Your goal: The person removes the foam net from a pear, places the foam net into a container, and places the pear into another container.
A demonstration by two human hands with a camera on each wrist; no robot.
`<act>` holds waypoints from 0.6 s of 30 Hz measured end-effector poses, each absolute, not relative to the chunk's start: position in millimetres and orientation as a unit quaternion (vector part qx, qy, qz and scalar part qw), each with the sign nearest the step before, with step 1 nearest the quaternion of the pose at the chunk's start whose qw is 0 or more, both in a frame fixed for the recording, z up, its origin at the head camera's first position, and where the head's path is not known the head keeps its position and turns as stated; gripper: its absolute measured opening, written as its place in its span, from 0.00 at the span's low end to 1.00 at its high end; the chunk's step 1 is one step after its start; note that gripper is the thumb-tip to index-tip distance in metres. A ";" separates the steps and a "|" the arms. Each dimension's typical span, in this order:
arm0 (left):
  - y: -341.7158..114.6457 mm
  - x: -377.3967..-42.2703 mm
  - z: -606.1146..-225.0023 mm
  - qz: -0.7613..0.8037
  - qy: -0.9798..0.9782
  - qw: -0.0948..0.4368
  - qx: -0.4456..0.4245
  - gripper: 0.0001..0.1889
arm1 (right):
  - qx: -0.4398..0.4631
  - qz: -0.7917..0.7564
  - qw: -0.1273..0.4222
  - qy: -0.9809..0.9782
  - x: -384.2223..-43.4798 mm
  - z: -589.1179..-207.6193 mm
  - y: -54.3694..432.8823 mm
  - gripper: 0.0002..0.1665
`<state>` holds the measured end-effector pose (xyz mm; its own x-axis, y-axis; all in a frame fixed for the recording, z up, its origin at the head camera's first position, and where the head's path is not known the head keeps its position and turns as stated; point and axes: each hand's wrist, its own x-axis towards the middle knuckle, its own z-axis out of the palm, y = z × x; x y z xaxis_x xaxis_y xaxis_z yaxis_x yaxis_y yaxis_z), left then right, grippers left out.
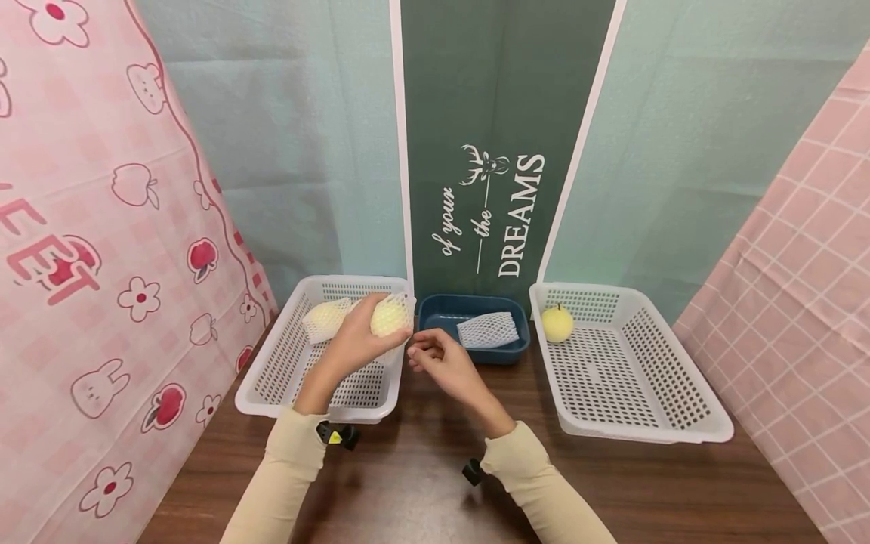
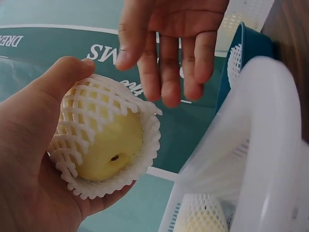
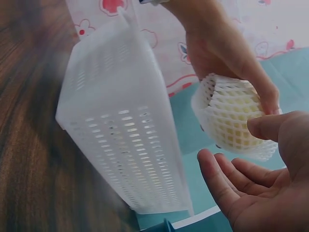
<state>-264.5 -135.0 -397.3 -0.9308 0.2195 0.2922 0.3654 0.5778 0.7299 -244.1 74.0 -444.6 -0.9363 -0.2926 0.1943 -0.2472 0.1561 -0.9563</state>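
Note:
My left hand grips a yellow pear wrapped in a white foam net, above the right side of the left basket. In the left wrist view the net's scalloped edge stands open around one end of the pear, baring its skin. My right hand is close to the right of it, fingers loosely bent and holding nothing. The right wrist view has its thumb overlapping the netted pear. Another netted pear lies in the left white basket.
A dark blue tray stands between the baskets, with an empty white foam net in it. The right white basket holds a bare yellow pear at its back left. Fabric curtains enclose the brown table.

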 end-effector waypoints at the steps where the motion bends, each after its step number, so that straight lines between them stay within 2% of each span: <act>1: -133.8 -263.7 -397.7 -0.431 -0.883 0.087 -0.165 0.41 | -0.178 -0.629 0.020 0.756 -243.5 -443.2 75.2 0.20; 18: -108.7 -251.5 -404.7 -0.491 -0.848 0.093 -0.174 0.39 | -0.163 -0.632 0.019 0.758 -233.1 -427.9 94.2 0.27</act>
<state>-251.5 -108.7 -404.7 -0.9219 0.2047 0.3289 0.3871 0.4565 0.8011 -233.1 94.2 -427.9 -0.9463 -0.2703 0.1772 -0.2229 0.1489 -0.9634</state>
